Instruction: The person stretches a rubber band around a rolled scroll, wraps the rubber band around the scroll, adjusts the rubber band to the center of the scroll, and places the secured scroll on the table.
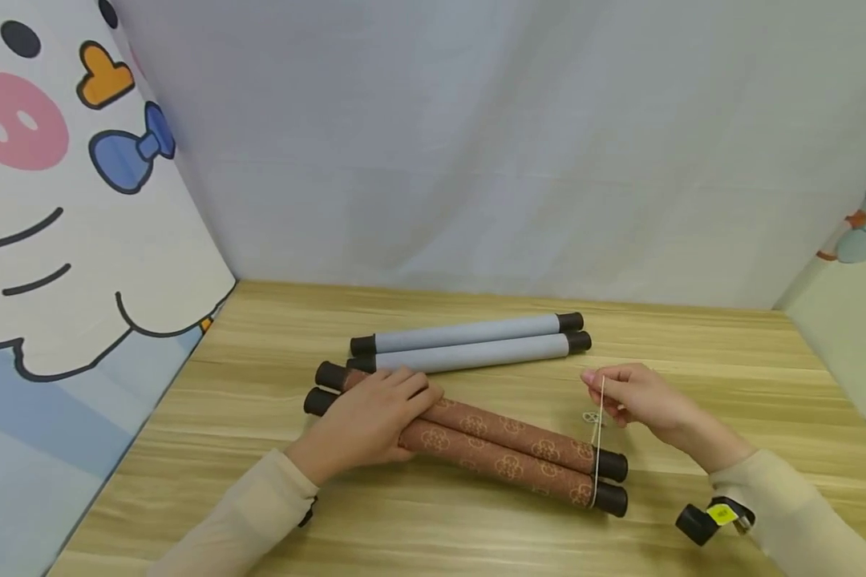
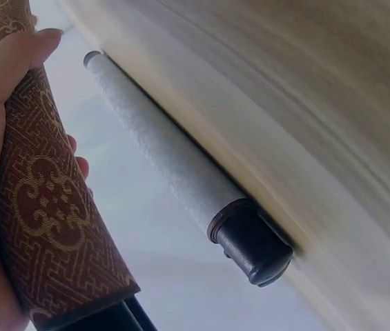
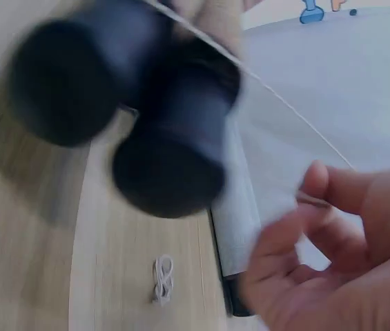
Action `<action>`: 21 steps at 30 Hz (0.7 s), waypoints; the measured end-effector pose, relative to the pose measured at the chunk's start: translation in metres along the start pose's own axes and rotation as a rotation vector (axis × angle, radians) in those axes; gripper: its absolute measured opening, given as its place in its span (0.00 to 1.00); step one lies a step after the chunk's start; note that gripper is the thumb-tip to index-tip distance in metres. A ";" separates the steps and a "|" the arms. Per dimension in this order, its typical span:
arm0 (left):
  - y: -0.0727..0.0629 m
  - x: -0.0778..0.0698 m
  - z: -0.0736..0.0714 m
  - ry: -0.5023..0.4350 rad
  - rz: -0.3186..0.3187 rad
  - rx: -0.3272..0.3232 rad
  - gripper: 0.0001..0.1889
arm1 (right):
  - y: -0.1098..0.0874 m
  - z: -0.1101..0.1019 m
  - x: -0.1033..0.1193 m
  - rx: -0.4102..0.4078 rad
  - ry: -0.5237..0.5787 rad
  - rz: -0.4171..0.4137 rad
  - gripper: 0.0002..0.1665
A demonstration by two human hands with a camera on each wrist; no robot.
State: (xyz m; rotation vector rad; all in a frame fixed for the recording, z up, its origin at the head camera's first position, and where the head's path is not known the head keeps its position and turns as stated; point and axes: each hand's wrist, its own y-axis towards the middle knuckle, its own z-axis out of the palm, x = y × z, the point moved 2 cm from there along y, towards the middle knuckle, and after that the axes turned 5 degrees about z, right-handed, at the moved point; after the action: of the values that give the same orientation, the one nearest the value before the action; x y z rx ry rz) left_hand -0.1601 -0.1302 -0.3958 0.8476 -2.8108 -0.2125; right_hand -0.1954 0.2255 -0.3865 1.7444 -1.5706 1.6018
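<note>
A scroll (image 1: 508,465), rolled from both ends into two parallel brown rolls with gold flower patterns and black knobs, slants across the wooden table. My left hand (image 1: 375,413) grips it near its left end; the left wrist view shows the thumb over the patterned cloth (image 2: 51,203) and fingertips on the far side. With thumb and fingers, my right hand (image 1: 645,401) pinches a thin white string (image 1: 599,453) and holds it taut, up from the scroll's right end. In the right wrist view, the string (image 3: 277,96) crosses the rolls beside the black knobs (image 3: 170,169).
Behind lies a second scroll (image 1: 469,343), pale grey-blue with black knobs, its left end close to the brown one. A small bundle of white cord (image 3: 163,279) lies on the wooden table (image 1: 736,377). A pale curtain (image 1: 476,160) closes off the back, a cartoon-printed cloth (image 1: 65,200) the left.
</note>
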 end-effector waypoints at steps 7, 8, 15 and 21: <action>0.001 -0.002 0.002 0.010 0.027 0.022 0.44 | -0.002 -0.001 -0.002 0.330 0.274 0.035 0.22; 0.001 -0.002 0.001 0.007 0.022 0.018 0.44 | -0.002 -0.001 -0.002 0.368 0.327 0.024 0.23; -0.002 0.003 0.000 -0.002 -0.037 0.020 0.42 | -0.006 0.007 0.000 0.472 0.598 -0.125 0.30; -0.005 0.007 -0.003 0.015 -0.051 0.011 0.43 | -0.005 0.015 0.001 0.446 0.693 -0.313 0.30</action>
State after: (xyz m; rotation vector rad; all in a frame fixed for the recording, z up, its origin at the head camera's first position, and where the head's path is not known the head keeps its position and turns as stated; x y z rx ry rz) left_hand -0.1626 -0.1384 -0.3932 0.9198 -2.7814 -0.1980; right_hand -0.1842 0.2151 -0.3883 1.2850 -0.6239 2.1619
